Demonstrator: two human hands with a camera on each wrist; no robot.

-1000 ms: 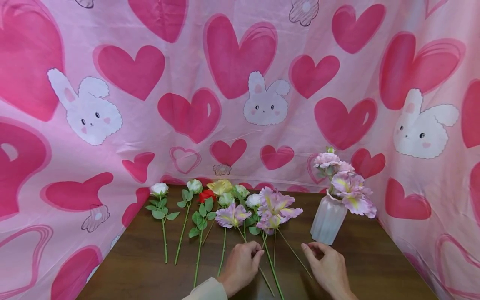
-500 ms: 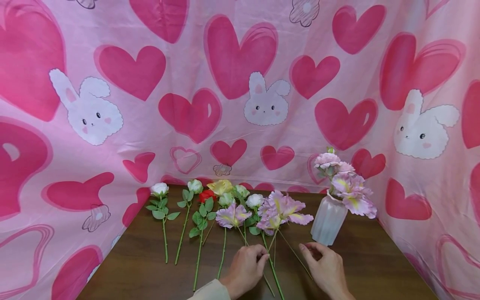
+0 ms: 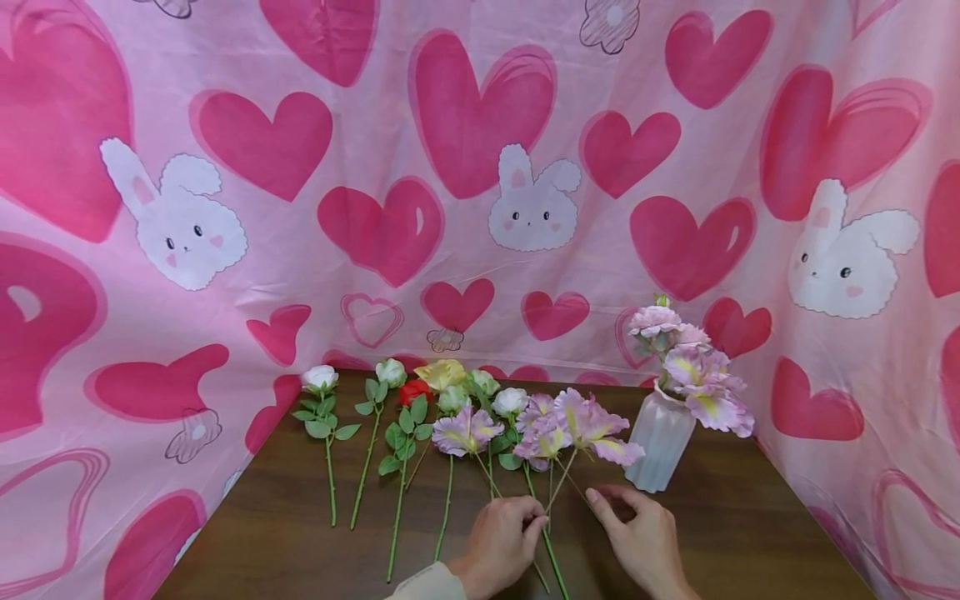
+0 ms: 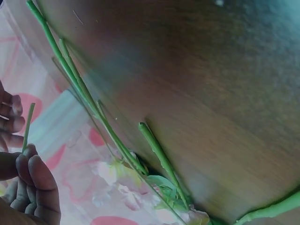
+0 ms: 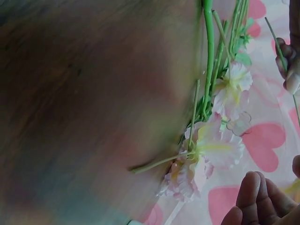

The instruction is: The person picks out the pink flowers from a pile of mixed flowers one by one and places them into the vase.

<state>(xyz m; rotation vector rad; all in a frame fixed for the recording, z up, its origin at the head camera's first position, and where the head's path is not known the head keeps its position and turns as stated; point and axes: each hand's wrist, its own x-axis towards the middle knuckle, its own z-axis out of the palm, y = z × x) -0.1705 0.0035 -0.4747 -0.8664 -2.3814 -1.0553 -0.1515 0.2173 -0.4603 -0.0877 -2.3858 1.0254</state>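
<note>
My left hand (image 3: 504, 537) pinches the thin stem of a purple-and-yellow artificial iris (image 3: 596, 425), whose bloom leans right in front of the vase. In the left wrist view the stem (image 4: 28, 126) sticks up from between thumb and fingers. My right hand (image 3: 641, 533) is close by on the right, fingers loosely bent, with nothing visible in its grasp. The right wrist view has its fingertips (image 5: 248, 187) apart from the held stem. Behind the right hand stands a white fluted vase (image 3: 660, 454), holding pink flowers (image 3: 655, 325) and another purple iris (image 3: 708, 387).
On the brown table (image 3: 300, 558) lie a white rose (image 3: 320, 379), a red rose (image 3: 414, 392), a yellow flower (image 3: 441, 374), a second white rose (image 3: 510, 402), more purple irises (image 3: 465, 431) and several pale roses. A pink heart-patterned cloth (image 3: 450, 275) surrounds the table.
The iris in my left hand has moved right, toward the vase, its bloom separating from the purple blooms on the table. My right hand has shifted slightly left, nearer the left hand.
</note>
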